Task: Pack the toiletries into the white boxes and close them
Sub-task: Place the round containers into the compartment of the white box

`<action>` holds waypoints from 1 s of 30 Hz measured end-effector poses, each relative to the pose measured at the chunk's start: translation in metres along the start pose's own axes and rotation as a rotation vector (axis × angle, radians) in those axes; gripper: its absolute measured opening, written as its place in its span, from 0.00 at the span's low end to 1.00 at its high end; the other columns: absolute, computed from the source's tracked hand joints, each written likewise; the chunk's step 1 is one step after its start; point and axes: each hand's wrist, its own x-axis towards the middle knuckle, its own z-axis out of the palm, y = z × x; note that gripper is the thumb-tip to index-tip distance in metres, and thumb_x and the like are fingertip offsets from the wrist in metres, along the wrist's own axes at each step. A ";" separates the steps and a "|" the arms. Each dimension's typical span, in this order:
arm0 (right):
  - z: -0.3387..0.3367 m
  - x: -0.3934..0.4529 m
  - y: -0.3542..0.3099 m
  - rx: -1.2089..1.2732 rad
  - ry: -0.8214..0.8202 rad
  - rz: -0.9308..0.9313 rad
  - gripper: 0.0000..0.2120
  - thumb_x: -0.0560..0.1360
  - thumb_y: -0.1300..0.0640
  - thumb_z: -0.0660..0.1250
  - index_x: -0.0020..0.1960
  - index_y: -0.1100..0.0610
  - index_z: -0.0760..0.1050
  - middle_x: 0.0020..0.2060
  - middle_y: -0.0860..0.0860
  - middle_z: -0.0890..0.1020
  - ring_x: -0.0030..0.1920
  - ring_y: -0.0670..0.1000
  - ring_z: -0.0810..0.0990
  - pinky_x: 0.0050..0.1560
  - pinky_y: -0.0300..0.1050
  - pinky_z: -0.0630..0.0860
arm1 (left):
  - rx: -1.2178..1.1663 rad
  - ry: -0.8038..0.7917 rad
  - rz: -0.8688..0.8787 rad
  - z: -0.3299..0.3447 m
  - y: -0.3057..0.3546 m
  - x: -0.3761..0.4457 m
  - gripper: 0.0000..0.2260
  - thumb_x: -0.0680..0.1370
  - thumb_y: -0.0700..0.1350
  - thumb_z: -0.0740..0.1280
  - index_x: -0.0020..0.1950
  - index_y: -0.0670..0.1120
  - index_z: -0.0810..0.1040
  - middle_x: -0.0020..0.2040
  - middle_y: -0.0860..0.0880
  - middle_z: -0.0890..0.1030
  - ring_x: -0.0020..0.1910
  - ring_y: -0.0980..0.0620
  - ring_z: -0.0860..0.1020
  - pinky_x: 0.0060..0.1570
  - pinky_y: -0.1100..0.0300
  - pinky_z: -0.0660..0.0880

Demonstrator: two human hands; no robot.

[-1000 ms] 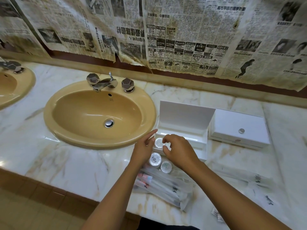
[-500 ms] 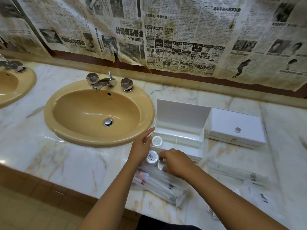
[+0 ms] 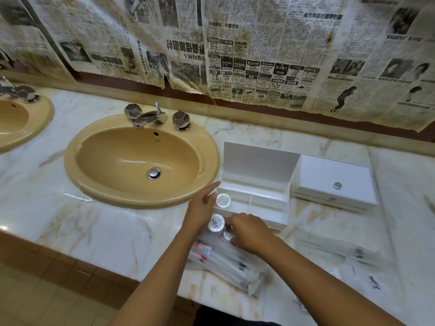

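On the marble counter (image 3: 117,227), the open white box (image 3: 253,203) holds one jar (image 3: 223,200); the right hand (image 3: 249,234) curls its fingers around another, the left hand (image 3: 200,211) rests with its forefinger extended, and wrapped packets (image 3: 230,262) remain unpacked.

On the table (image 3: 98,222), the open white box (image 3: 256,198) holds one small jar (image 3: 223,200); the left hand (image 3: 201,211) rests beside it, the right hand (image 3: 249,231) touches another jar (image 3: 216,225).
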 end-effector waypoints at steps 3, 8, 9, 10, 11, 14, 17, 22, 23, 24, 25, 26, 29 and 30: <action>-0.004 -0.003 0.000 0.009 0.000 0.008 0.06 0.70 0.60 0.65 0.47 0.54 0.73 0.44 0.52 0.79 0.44 0.57 0.78 0.40 0.48 0.73 | -0.007 -0.006 -0.006 -0.001 0.000 0.000 0.19 0.81 0.41 0.59 0.60 0.65 0.75 0.40 0.62 0.72 0.40 0.61 0.68 0.42 0.79 0.67; -0.023 -0.011 -0.003 0.037 0.014 0.028 0.08 0.72 0.56 0.67 0.51 0.54 0.75 0.48 0.52 0.80 0.47 0.55 0.78 0.45 0.48 0.75 | 0.008 -0.017 -0.005 -0.001 -0.002 0.001 0.19 0.81 0.42 0.59 0.60 0.68 0.74 0.41 0.58 0.72 0.35 0.61 0.66 0.39 0.74 0.69; -0.029 -0.012 -0.004 0.058 0.027 0.034 0.09 0.72 0.54 0.67 0.51 0.53 0.76 0.49 0.51 0.79 0.48 0.54 0.78 0.45 0.47 0.74 | 0.015 -0.019 -0.009 -0.001 -0.003 0.001 0.19 0.81 0.42 0.59 0.61 0.66 0.75 0.41 0.56 0.74 0.32 0.59 0.65 0.38 0.70 0.69; -0.036 -0.013 -0.005 0.084 0.049 0.041 0.09 0.72 0.52 0.68 0.51 0.52 0.76 0.50 0.50 0.79 0.49 0.54 0.78 0.45 0.46 0.74 | 0.019 -0.019 -0.012 -0.001 -0.003 0.001 0.18 0.81 0.42 0.59 0.62 0.65 0.75 0.40 0.54 0.76 0.29 0.58 0.64 0.37 0.67 0.69; -0.042 -0.012 -0.006 0.114 0.082 0.047 0.10 0.72 0.51 0.68 0.52 0.51 0.76 0.50 0.50 0.79 0.50 0.53 0.78 0.46 0.46 0.74 | 0.020 -0.018 -0.012 -0.002 -0.002 0.001 0.18 0.81 0.42 0.59 0.64 0.63 0.76 0.40 0.54 0.77 0.28 0.59 0.64 0.37 0.66 0.69; -0.056 -0.005 -0.007 0.193 0.215 0.078 0.10 0.72 0.50 0.68 0.51 0.53 0.76 0.48 0.49 0.80 0.50 0.51 0.77 0.47 0.45 0.74 | 0.019 -0.013 -0.007 -0.002 -0.003 0.001 0.19 0.81 0.42 0.59 0.62 0.65 0.75 0.43 0.62 0.77 0.32 0.61 0.68 0.41 0.68 0.71; -0.056 0.007 -0.004 0.170 0.289 0.138 0.11 0.73 0.48 0.67 0.50 0.55 0.75 0.45 0.51 0.81 0.46 0.53 0.77 0.43 0.46 0.73 | 0.019 -0.026 0.004 -0.002 -0.006 0.003 0.20 0.81 0.42 0.59 0.59 0.69 0.73 0.43 0.56 0.73 0.33 0.59 0.67 0.38 0.72 0.69; -0.044 0.024 -0.007 0.129 0.283 0.199 0.11 0.75 0.47 0.65 0.46 0.55 0.71 0.44 0.53 0.79 0.43 0.55 0.76 0.39 0.44 0.68 | 0.009 -0.037 0.024 -0.003 -0.008 0.004 0.21 0.81 0.43 0.59 0.57 0.72 0.73 0.43 0.60 0.69 0.41 0.63 0.68 0.43 0.77 0.68; -0.042 0.026 -0.008 0.114 0.280 0.204 0.11 0.75 0.47 0.64 0.45 0.55 0.70 0.44 0.53 0.79 0.41 0.55 0.75 0.39 0.44 0.68 | 0.010 -0.041 0.020 -0.003 -0.008 0.004 0.21 0.81 0.43 0.59 0.57 0.73 0.73 0.42 0.60 0.69 0.41 0.64 0.68 0.43 0.77 0.69; -0.040 0.028 -0.009 0.098 0.277 0.210 0.11 0.75 0.47 0.64 0.45 0.55 0.71 0.43 0.53 0.80 0.41 0.55 0.75 0.39 0.44 0.68 | 0.013 -0.044 0.013 -0.003 -0.008 0.005 0.21 0.81 0.43 0.59 0.57 0.73 0.72 0.42 0.61 0.69 0.40 0.64 0.68 0.44 0.76 0.69; -0.039 0.030 -0.011 0.085 0.274 0.214 0.11 0.75 0.47 0.64 0.45 0.55 0.71 0.43 0.53 0.80 0.42 0.55 0.76 0.39 0.44 0.69 | 0.013 -0.047 0.008 -0.003 -0.008 0.005 0.21 0.81 0.43 0.59 0.57 0.73 0.72 0.41 0.61 0.70 0.40 0.64 0.69 0.44 0.76 0.69; -0.037 0.032 -0.011 0.077 0.271 0.217 0.11 0.75 0.46 0.64 0.45 0.55 0.71 0.43 0.53 0.80 0.43 0.56 0.78 0.39 0.44 0.69 | 0.010 -0.049 0.004 -0.004 -0.007 0.004 0.20 0.81 0.43 0.59 0.57 0.72 0.72 0.41 0.62 0.70 0.40 0.65 0.69 0.45 0.75 0.69; -0.033 0.035 -0.012 0.085 0.272 0.222 0.13 0.75 0.44 0.64 0.44 0.54 0.70 0.43 0.53 0.80 0.45 0.57 0.79 0.39 0.44 0.67 | -0.010 -0.048 -0.001 -0.004 -0.006 0.003 0.20 0.81 0.43 0.59 0.59 0.70 0.73 0.42 0.61 0.74 0.43 0.62 0.73 0.50 0.68 0.72; -0.033 0.035 -0.012 0.088 0.274 0.224 0.15 0.75 0.43 0.64 0.46 0.55 0.72 0.44 0.53 0.80 0.46 0.57 0.79 0.39 0.44 0.67 | -0.016 -0.050 -0.003 -0.004 -0.006 0.003 0.19 0.81 0.42 0.59 0.60 0.69 0.74 0.43 0.60 0.75 0.44 0.59 0.75 0.52 0.65 0.73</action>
